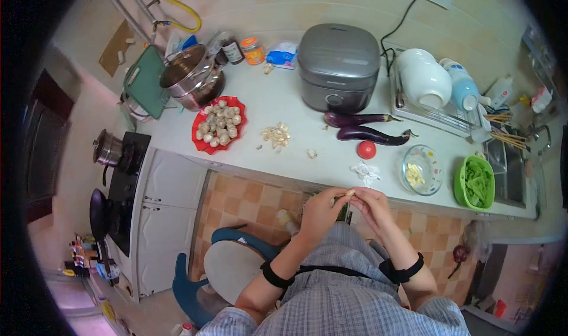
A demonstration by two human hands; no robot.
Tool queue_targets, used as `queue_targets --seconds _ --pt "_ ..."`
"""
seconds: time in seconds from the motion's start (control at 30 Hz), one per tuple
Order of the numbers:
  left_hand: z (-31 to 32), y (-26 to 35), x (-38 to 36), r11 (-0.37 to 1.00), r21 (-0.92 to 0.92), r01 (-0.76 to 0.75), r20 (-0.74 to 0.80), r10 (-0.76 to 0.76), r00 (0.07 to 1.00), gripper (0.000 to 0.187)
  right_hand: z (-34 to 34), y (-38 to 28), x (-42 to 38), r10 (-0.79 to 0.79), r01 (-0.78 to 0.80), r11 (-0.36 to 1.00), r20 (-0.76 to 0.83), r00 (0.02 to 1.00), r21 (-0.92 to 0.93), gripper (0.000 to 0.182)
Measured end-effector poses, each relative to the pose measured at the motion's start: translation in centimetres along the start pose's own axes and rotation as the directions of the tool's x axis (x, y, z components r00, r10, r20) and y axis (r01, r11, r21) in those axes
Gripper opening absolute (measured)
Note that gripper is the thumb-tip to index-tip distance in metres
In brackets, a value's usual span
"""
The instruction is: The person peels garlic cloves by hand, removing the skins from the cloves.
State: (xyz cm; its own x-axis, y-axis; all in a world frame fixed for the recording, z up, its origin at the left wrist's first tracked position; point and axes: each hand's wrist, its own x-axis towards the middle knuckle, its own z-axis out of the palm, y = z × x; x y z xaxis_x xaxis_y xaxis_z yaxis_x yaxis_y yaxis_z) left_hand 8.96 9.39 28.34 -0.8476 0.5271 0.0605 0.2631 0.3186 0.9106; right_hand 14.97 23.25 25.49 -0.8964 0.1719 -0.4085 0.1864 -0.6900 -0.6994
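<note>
My left hand (322, 212) and my right hand (370, 206) meet at the counter's front edge, the fingertips of both pinching a small garlic clove (350, 193). Just beyond them lie white scraps that look like garlic skins (365, 172). To the right, a clear glass bowl (438, 171) contains pale peeled cloves (413, 175). Further left on the counter is a pile of unpeeled garlic cloves (276, 135), with a lone clove (312, 153) between it and my hands. A tomato (366, 149) sits behind the skins.
Two eggplants (373, 135) lie before a grey rice cooker (338, 66). At left, a red plate (196, 136) bears round mushrooms near a steel pot (192, 78). A green basket (461, 194) of leafy greens stands by the sink (512, 176). A round stool (235, 271) is behind left.
</note>
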Motion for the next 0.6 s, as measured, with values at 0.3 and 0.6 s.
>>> queue_targets --seconds 0.3,0.6 --pt "-0.1 0.1 0.2 1.0 0.025 -0.017 -0.016 0.017 1.0 0.017 0.2 -0.3 0.3 -0.028 0.028 1.0 -0.005 1.0 -0.004 0.02" --pt "1.2 -1.0 0.6 0.998 0.042 -0.054 0.012 0.053 0.999 0.016 0.2 0.6 0.1 0.014 0.009 0.993 -0.184 0.983 0.12 0.017"
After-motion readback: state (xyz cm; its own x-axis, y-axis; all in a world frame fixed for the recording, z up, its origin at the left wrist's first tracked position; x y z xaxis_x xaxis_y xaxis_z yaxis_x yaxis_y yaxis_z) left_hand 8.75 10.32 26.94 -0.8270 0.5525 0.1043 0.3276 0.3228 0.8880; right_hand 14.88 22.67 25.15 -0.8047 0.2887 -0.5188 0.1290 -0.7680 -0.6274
